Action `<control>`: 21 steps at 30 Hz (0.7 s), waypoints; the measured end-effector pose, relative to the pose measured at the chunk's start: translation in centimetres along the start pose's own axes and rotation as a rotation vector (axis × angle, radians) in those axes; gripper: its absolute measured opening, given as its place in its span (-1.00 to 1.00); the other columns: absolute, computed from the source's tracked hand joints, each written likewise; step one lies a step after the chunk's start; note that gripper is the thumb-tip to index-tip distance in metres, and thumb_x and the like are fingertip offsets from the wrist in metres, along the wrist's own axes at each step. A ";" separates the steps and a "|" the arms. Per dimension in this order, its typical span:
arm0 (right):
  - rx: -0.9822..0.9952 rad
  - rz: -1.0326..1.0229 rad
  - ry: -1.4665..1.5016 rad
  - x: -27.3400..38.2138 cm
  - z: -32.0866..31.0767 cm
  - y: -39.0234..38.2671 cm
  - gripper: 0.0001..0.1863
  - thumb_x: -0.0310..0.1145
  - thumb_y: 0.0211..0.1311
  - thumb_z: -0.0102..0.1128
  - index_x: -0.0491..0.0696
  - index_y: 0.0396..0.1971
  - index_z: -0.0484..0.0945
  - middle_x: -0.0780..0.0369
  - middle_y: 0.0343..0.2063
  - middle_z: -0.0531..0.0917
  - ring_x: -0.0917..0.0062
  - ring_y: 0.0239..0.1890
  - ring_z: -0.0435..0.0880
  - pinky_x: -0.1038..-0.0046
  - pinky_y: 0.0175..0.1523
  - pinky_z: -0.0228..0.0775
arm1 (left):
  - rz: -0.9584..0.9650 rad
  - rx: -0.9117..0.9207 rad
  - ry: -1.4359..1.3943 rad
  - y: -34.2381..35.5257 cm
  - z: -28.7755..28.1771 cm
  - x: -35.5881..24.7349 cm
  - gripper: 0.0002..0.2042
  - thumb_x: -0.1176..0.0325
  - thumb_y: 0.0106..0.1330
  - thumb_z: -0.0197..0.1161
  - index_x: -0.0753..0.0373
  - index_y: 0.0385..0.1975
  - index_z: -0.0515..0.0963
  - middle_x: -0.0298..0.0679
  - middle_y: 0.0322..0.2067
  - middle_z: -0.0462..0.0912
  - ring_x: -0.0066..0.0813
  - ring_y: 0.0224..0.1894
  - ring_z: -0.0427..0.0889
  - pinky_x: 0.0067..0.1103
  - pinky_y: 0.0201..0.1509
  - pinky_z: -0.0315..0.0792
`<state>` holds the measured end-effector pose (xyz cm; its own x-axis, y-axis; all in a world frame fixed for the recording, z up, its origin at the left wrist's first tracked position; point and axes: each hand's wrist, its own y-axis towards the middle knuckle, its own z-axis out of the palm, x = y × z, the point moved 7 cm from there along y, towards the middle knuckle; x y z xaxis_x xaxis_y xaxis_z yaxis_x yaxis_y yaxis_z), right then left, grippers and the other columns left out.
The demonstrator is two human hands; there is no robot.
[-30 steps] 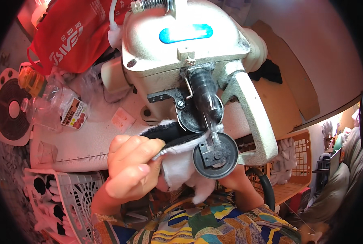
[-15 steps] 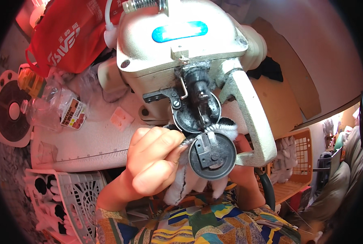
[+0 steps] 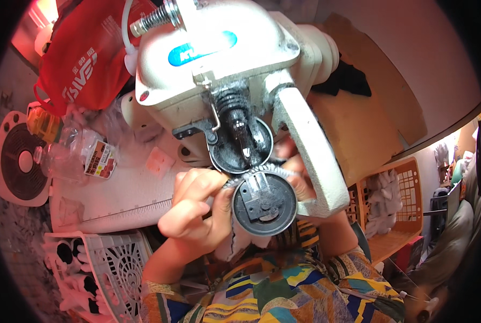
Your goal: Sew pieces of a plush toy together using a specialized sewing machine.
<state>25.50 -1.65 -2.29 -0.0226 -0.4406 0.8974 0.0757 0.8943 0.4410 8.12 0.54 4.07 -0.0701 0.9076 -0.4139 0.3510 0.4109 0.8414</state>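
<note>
A cream industrial sewing machine fills the upper middle, with an upper black cup wheel and a lower black disc. A striped grey-white edge of fluffy fabric lies between the two wheels; more of the fabric hangs beneath. My left hand pinches that edge just left of the lower disc, fingers curled. My right hand is at the fabric on the disc's right, partly hidden behind the curved machine arm, with its fingers bent.
A white basket with white-and-black pieces stands lower left, an orange basket with white pieces at right. A speaker-like round-grilled object, clear plastic container and red bag are at left; cardboard lies behind the machine's right side.
The fabric has been drawn rightward between the wheels; my left hand has moved right to the disc, and my right fingers show higher on its right. The machine appears shifted left with the view.
</note>
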 end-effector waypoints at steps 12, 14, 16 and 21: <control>-0.085 0.395 0.061 -5.2 1.3 -11.3 -0.57 -0.33 0.17 0.32 -0.08 -0.01 0.37 0.19 -0.16 0.51 0.57 -0.14 0.42 0.55 -0.12 0.23 | 0.111 0.168 0.155 -10.0 2.1 -4.2 -0.78 0.41 -0.09 0.20 0.22 -0.61 0.23 0.01 -0.36 0.64 -0.26 -0.41 0.59 -0.48 -0.44 0.23; -0.108 0.482 0.253 -3.7 2.1 -10.1 -0.48 -0.29 0.20 0.32 -0.07 0.03 0.23 0.30 -0.34 0.53 0.82 -0.35 0.40 0.73 -0.33 0.17 | 0.223 0.115 0.177 -9.9 2.0 -5.9 -0.73 0.39 0.00 0.16 0.13 -0.38 0.19 -0.02 -0.36 0.65 -0.32 -0.43 0.58 -0.55 -0.42 0.20; 0.016 0.656 0.103 -2.5 2.9 -9.8 -0.51 -0.33 0.19 0.32 -0.07 -0.01 0.23 0.36 -0.42 0.53 0.83 -0.44 0.38 0.73 -0.38 0.16 | 0.221 0.228 0.267 -10.0 2.3 -7.3 -0.67 0.42 0.11 0.13 0.03 -0.25 0.10 -0.13 -0.37 0.66 -0.40 -0.40 0.56 -0.61 -0.35 0.18; 0.076 0.664 0.270 -0.5 3.9 -10.1 -0.47 -0.58 0.17 0.15 -0.10 0.07 0.10 0.18 -0.20 0.64 0.70 -0.17 0.57 0.63 -0.13 0.39 | 0.285 0.265 0.395 -10.3 1.6 -9.5 -0.70 0.40 0.22 0.12 0.03 -0.24 0.10 -0.26 -0.36 0.68 -0.48 -0.32 0.54 -0.61 -0.31 0.17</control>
<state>20.86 -10.18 -7.19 0.2523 0.2032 0.9461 -0.0817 0.9787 -0.1884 6.64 -12.49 -1.19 -0.2654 0.9639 0.0219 0.6268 0.1553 0.7635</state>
